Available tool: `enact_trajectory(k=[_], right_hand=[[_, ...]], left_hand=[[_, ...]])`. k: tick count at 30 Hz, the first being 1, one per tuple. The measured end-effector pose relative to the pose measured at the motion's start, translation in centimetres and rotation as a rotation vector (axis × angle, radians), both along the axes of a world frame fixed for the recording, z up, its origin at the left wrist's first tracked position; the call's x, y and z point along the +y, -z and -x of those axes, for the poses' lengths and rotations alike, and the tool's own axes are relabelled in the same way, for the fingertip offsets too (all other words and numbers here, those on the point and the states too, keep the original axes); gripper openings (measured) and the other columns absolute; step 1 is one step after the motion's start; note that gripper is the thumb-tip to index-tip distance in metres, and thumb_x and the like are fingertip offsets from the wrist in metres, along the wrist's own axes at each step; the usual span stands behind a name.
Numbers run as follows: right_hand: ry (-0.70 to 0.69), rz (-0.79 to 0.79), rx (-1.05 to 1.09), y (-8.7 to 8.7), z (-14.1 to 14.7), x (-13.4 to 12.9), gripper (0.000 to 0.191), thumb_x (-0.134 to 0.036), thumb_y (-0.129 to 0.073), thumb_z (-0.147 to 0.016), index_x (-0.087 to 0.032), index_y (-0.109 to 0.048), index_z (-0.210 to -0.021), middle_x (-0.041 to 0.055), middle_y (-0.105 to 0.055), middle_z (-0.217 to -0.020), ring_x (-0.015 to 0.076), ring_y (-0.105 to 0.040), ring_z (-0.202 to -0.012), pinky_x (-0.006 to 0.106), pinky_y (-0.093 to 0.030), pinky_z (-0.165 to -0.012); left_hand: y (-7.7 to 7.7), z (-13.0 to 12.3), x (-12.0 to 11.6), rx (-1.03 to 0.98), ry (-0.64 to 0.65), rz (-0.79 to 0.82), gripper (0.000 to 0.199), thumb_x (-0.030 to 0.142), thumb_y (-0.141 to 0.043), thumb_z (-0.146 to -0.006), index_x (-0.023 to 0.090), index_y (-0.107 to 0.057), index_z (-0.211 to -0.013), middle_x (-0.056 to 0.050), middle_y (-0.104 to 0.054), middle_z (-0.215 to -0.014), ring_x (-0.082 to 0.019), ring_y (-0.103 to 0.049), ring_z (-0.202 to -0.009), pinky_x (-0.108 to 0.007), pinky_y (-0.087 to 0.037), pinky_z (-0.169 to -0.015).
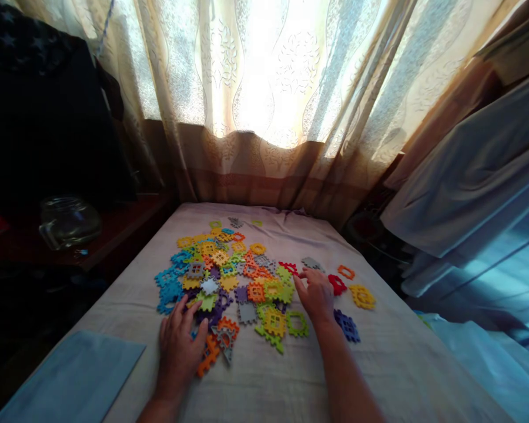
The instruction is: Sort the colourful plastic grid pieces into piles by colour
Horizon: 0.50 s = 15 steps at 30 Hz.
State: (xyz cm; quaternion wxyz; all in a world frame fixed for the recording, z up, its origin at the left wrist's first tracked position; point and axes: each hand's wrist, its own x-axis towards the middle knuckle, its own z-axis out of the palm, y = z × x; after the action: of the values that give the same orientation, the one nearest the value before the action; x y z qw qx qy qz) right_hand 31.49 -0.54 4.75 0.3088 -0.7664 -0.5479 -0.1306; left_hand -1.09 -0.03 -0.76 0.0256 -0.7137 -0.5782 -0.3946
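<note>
A pile of flat, notched plastic building tiles (220, 257) in many colours lies on the cloth-covered surface. My left hand (181, 342) rests at the pile's near left edge, its fingers spread. Its fingertips are beside a lime green tile (207, 302) and dark purple tiles. A grey triangular tile (224, 341) and an orange tile (208, 355) lie just right of it. My right hand (316, 294) reaches over the pile's right side, thumb and fingers apart. Near its fingertips are a red tile (288, 268) and a grey tile (312, 263); whether it touches either is unclear.
Right of my right hand lie a yellow tile (362, 296), a red tile (337, 285) and a dark blue tile (347, 326). A light blue sheet (77, 376) is at the near left. A glass jug (68, 222) stands on the dark side table; clothes (471, 158) hang right.
</note>
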Motion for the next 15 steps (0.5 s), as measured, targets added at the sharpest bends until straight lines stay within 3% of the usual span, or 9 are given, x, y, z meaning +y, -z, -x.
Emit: enact_trajectory(k=[7, 10, 15], right_hand=[[0.458, 0.078, 0.103, -1.1, -5.7, -2.8, 0.022, -0.036, -0.057, -0.083, -0.019, -0.071, -0.085, 0.0118, -0.068, -0.104, 0.0275, -0.055, -0.103, 0.038, -0.04, -0.085], [0.526, 0.143, 0.162, -1.4, -6.4, -3.5, 0.023, -0.037, -0.057, -0.083, -0.02, -0.071, -0.087, 0.0119, -0.069, -0.103, 0.029, -0.054, -0.107, 0.04, -0.041, -0.085], [0.511, 0.196, 0.21, -1.5, -6.4, -3.7, 0.028, -0.04, -0.053, -0.084, -0.02, -0.072, -0.087, 0.0132, -0.068, -0.106, 0.0311, -0.054, -0.108, 0.045, -0.041, -0.085]], left_hand=[[0.2, 0.6, 0.6, 0.012, 0.015, 0.025, 0.042, 0.047, -0.041, -0.087, 0.024, -0.066, -0.111, -0.012, -0.057, -0.133, -0.031, -0.057, -0.115, -0.048, -0.044, -0.096], [0.3, 0.8, 0.8, 0.021, 0.015, 0.016, 0.043, 0.048, -0.041, -0.087, 0.023, -0.066, -0.111, -0.013, -0.057, -0.133, -0.031, -0.058, -0.113, -0.05, -0.045, -0.096], [0.1, 0.9, 0.8, 0.022, 0.045, 0.015, 0.041, 0.046, -0.043, -0.087, 0.023, -0.066, -0.112, -0.012, -0.057, -0.133, -0.03, -0.059, -0.114, -0.048, -0.046, -0.097]])
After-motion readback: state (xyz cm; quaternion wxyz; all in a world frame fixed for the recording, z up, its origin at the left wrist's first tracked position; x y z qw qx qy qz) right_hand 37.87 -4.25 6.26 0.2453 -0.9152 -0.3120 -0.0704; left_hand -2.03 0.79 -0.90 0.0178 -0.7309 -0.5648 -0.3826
